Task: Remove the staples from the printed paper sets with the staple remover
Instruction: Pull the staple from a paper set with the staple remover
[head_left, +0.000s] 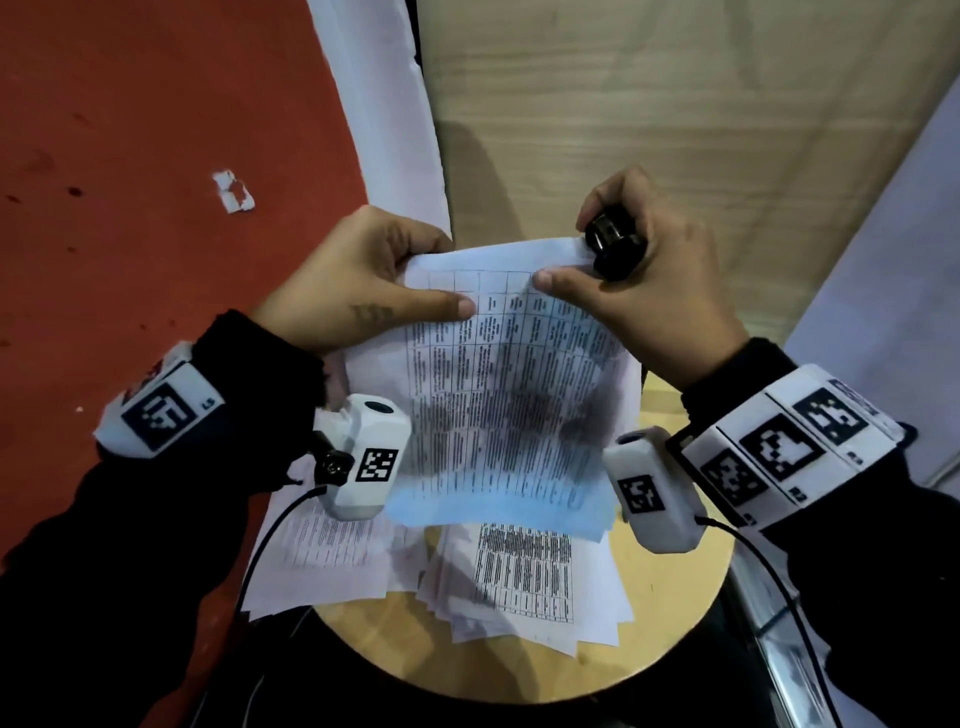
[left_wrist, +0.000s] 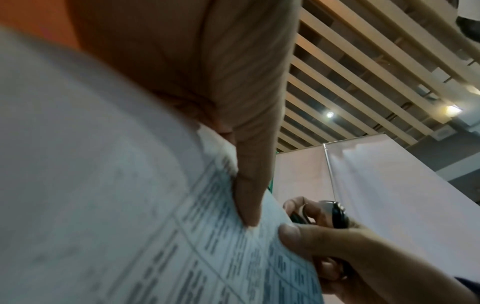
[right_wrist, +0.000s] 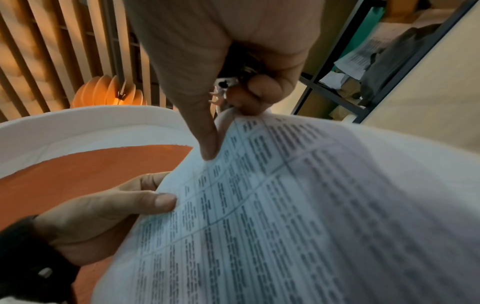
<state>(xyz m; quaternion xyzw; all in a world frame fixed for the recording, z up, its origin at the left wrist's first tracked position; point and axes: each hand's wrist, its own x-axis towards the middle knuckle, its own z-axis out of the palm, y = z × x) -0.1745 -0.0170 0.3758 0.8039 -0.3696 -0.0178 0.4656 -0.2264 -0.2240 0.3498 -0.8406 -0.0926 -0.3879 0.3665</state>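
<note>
Head view, step: I held one printed paper set (head_left: 511, 395) lifted above the round bench (head_left: 670, 587), with both hands at its top edge. I judged I was at the staple stage on this set. I could not see a staple at the corner.
Head view, left grip: my left hand (head_left: 353, 280) pinched the top left corner of the set, thumb on the printed face and fingers behind.
Head view, right grip: my right hand (head_left: 644, 275) was curled round the black staple remover (head_left: 614, 245), which sat right at the set's top right corner, while my thumb pressed the sheet.
Head view, rest: more loose sheets (head_left: 524, 587) lay fanned on the bench below.
Left wrist view: my left thumb lay flat on the page and the remover (left_wrist: 335, 216) showed beyond it in my right hand (left_wrist: 337, 246). The paper was blurred.
Right wrist view: the remover's metal claws (right_wrist: 217, 97) showed between my thumb and curled fingers, just above the paper's corner. Whether they had bitten a staple, I could not tell.
Next move: I judged it called for seating the claws under the staple and squeezing while my left hand kept the corner taut, so the paper would not tear.
Writing: the sheets carried a printed table of text, too blurred to read. The wrist bands bore black-and-white square code markers and no brand showed.
</note>
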